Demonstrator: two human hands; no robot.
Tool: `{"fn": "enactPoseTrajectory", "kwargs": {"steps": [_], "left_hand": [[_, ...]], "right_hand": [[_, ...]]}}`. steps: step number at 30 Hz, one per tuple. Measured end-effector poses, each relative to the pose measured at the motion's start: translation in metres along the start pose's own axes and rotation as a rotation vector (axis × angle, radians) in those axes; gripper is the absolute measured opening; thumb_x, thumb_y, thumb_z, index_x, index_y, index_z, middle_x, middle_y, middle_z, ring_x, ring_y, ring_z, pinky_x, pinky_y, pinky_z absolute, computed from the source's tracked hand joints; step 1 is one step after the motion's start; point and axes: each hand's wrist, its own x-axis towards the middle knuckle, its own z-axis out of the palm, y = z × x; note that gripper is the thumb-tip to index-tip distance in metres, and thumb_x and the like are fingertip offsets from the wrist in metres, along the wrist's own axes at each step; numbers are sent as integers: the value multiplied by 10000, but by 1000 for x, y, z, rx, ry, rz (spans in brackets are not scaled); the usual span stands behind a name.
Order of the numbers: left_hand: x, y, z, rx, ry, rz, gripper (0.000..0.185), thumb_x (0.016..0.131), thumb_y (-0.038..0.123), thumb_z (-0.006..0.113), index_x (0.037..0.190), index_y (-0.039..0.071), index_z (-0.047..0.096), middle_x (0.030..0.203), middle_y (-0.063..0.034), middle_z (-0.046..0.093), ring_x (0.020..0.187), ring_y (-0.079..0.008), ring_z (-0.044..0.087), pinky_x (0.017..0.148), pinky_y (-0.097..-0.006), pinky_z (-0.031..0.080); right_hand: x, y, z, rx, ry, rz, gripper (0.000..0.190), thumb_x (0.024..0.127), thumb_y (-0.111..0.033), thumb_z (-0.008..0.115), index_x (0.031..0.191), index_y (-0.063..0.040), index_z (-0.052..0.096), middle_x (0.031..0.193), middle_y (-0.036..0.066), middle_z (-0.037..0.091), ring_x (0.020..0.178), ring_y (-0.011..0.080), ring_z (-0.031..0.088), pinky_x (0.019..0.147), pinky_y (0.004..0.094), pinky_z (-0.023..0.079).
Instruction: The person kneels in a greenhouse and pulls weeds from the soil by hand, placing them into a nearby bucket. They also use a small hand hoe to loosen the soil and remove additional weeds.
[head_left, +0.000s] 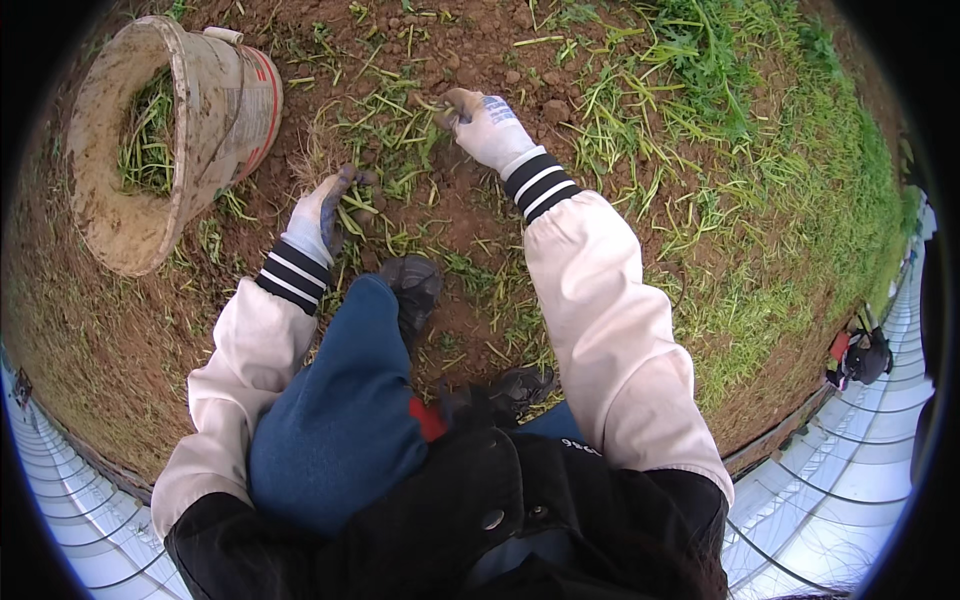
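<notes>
My left hand (319, 206), in a white knit glove with a dark coated palm, is closed around a small bunch of green stems (352, 217). Dry, pale roots (319, 150) stick out on its far side. My right hand (487, 127) wears a similar glove bearing print. Its thumb and fingers pinch a short yellowish stem (426, 103) just above the soil; part of that stem is hidden by the fingers. Between both hands, cut leafy stems (401, 124) lie scattered over reddish-brown soil.
A muddy plastic bucket (176, 150) with greens (150, 135) inside tilts toward me at the left. Leafy plants (705, 67) grow at the upper right. My shoe (411, 292) is close to my left hand. Another person (862, 356) is far right, near the plastic greenhouse wall (840, 465).
</notes>
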Motion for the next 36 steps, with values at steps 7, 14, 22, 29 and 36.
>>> {"fn": "enactPoseTrajectory", "kwargs": {"steps": [7,14,22,29,36], "left_hand": [[1,-4,-2,20,8,50,405,953,376,595,1134,15,615,1005,-88,683,852,-224,683,643,-284,544],[2,-7,1,143,150,2,356,963,300,581,1185,22,585,1083,-107,670,934,-239,662,622,-333,571],[-62,18,40,488,42,257,301,872,41,653,1167,11,599,1061,-65,673,912,-115,607,781,-244,492],[-151,134,41,461,403,1003,282,911,11,609,1183,-64,601,1056,-137,681,898,-206,668,819,-297,522],[-136,180,-27,1525,1518,680,888,872,474,643,1472,-24,219,1463,-311,293,1328,-441,361,1052,-528,368]], "right_hand": [[-3,-22,10,-263,20,-204,412,903,-191,631,1295,-111,531,1068,184,646,922,318,661,790,388,541],[14,-34,28,-329,-66,-75,270,886,-113,573,1149,-90,628,1055,194,660,952,326,664,781,398,543],[-40,-37,-17,338,424,7,262,882,-125,640,1111,1,629,1055,173,665,924,274,657,816,347,510],[-35,-176,-49,1050,454,-315,277,871,-165,647,1082,8,600,960,141,671,850,225,666,737,332,533],[31,-283,-48,560,67,-498,752,824,-305,697,1431,-33,346,1325,291,474,1196,437,505,1030,459,414]]}}
